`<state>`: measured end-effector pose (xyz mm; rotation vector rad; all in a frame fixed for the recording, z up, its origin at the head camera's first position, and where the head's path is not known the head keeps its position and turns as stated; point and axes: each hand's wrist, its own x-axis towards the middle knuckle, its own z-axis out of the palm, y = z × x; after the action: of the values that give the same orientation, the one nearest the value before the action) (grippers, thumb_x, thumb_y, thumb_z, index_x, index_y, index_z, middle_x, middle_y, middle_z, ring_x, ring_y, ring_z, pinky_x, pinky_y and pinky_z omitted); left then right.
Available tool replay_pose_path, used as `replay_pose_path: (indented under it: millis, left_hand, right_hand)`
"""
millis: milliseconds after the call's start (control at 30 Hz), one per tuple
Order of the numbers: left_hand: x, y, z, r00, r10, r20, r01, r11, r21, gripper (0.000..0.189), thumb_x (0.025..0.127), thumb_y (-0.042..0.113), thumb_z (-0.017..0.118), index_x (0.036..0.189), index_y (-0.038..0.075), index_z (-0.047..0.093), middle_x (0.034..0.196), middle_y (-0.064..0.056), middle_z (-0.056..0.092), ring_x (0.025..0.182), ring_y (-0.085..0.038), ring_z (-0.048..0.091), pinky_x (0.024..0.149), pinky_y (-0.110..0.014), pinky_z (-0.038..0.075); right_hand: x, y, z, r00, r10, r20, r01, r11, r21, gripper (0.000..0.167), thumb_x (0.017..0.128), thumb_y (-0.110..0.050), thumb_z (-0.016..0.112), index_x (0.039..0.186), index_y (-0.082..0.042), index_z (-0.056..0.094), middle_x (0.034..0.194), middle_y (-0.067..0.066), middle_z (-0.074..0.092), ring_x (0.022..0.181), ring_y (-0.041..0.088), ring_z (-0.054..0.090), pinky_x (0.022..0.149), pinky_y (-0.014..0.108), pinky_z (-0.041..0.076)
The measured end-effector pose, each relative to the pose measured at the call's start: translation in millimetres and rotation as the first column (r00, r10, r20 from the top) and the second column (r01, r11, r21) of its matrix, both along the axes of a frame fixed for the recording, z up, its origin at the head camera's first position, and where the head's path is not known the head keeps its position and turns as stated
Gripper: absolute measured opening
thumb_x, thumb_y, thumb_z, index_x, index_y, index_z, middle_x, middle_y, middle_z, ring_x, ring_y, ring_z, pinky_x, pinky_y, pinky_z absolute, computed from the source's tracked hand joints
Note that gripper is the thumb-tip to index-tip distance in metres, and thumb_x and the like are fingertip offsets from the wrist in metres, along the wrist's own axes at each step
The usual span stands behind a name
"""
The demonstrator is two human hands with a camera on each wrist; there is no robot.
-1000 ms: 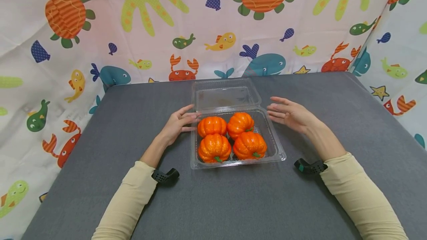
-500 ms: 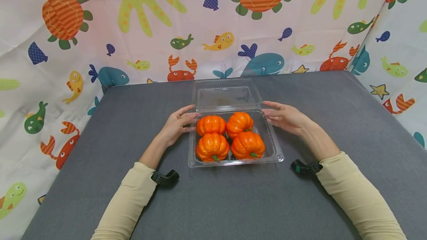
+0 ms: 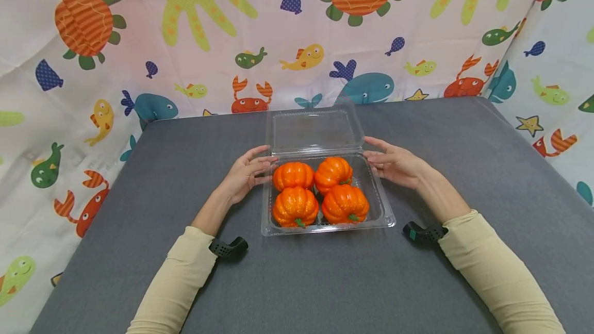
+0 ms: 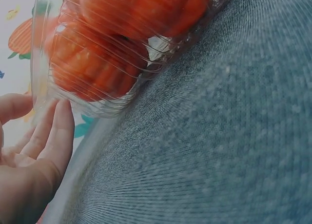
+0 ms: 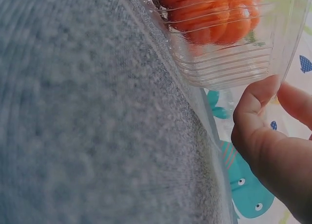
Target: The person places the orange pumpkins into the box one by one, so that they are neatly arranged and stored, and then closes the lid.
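A clear plastic clamshell container [image 3: 386, 209] lies unfolded on the table, its lid [image 3: 315, 130] leaning back on the far side. Several orange pumpkins [image 3: 345, 203] fill the near half, two with green stems facing me. My left hand [image 3: 242, 175] touches the left rim near the hinge with fairly straight, spread fingers. Across from it, my right hand [image 3: 400, 166] pinches the right corner by the hinge. In the right wrist view a bent thumb [image 5: 258, 99] meets another finger at the rim. The left wrist view has fingertips [image 4: 62, 109] against the container's corner.
Grey cloth covers the table [image 3: 315, 282]. Behind and beside it hangs a white curtain [image 3: 209, 71] printed with sea animals. Each wrist carries a black band-mounted device, such as the right one [image 3: 422, 233].
My right hand has moved left from beside the container to its right edge. The lid's far edge, mostly on the right, has risen slightly. The left hand has stayed at the rim.
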<state>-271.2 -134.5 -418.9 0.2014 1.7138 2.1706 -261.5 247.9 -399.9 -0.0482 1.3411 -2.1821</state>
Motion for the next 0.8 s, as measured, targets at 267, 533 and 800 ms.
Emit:
replay_pose_path:
  millis: [267,533,800]
  left_hand:
    - [1.8,0.1,1.8,1.000,0.019,-0.023,-0.019,0.999,0.026,0.047,0.095,-0.006,0.050,0.139,0.004,0.036,0.115,-0.009,0.058,0.098,-0.016,0.064,0.075,-0.028,0.053]
    - [2.1,0.9,2.2,0.999,0.036,-0.018,-0.036,0.999,0.022,0.038,0.094,-0.009,0.051,0.127,0.009,0.043,0.118,-0.010,0.057,0.097,-0.017,0.065,0.075,-0.028,0.054]
    - [0.6,1.0,3.7,0.997,0.025,-0.075,-0.026,1.000,-0.006,0.057,0.093,-0.008,0.055,0.142,0.011,0.033,0.130,-0.018,0.051,0.102,-0.018,0.063,0.074,-0.030,0.054]
  right_hand:
    - [-0.1,-1.1,0.6,0.999,-0.012,-0.048,0.014,1.000,0.023,0.051,0.098,0.009,0.038,0.136,-0.023,0.031,0.108,0.007,0.051,0.079,0.015,0.055,0.069,0.028,0.047]
    - [0.5,-1.4,0.4,0.997,-0.022,-0.068,0.026,0.998,0.055,0.047,0.097,0.010,0.040,0.131,-0.023,0.034,0.113,0.008,0.046,0.080,0.015,0.054,0.070,0.029,0.045]
    - [1.7,-0.9,0.7,0.994,-0.039,-0.104,0.046,0.997,0.067,0.041,0.096,0.012,0.042,0.122,-0.020,0.042,0.115,0.008,0.044,0.085,0.014,0.055,0.074,0.028,0.045]
